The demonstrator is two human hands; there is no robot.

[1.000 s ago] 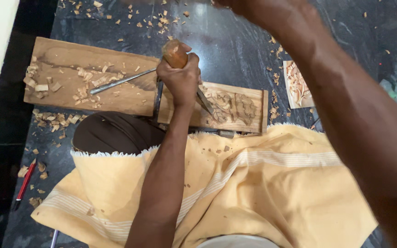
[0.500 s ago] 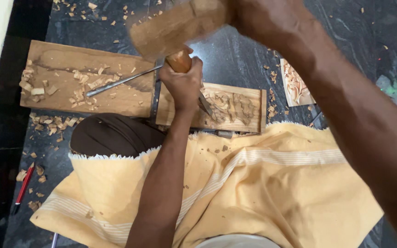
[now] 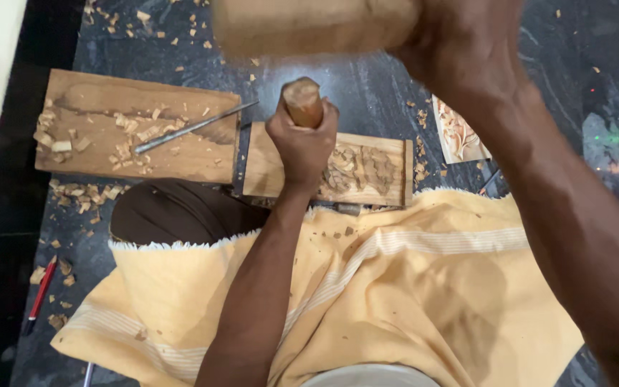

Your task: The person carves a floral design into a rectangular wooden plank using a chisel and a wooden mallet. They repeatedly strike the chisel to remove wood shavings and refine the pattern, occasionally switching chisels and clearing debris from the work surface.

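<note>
Head view, the only one. The left hand (image 3: 302,143) sits just above centre, fist closed around a chisel (image 3: 302,100) whose rounded wooden handle end sticks out of the top of the fist; the blade is hidden under the hand. The fist rests over the left half of a small carved panel (image 3: 374,168), a pale wooden rectangle with leaf-like relief showing at 3 o'clock of the hand. The panel lies on the dark stone floor (image 3: 367,93), its near edge touching the yellow cloth (image 3: 410,287) that covers the person's lap and fills the lower half of the picture.

At 12 o'clock, close to the camera and blurred, the right hand (image 3: 460,43) is clenched on a wooden mallet (image 3: 309,25), whose thick head lies across the top edge, above the chisel handle and apart from it.

At 9 o'clock of the left hand lies a larger wooden board (image 3: 137,129) strewn with wood chips (image 3: 59,140), and a thin metal tool (image 3: 195,127) rests slanted across its right end. More chips dot the floor near the board. At 2 o'clock, near the right forearm, lies a small carved piece (image 3: 456,132). At 8 o'clock, by the left edge, a red pencil (image 3: 39,295) lies on the floor.
</note>
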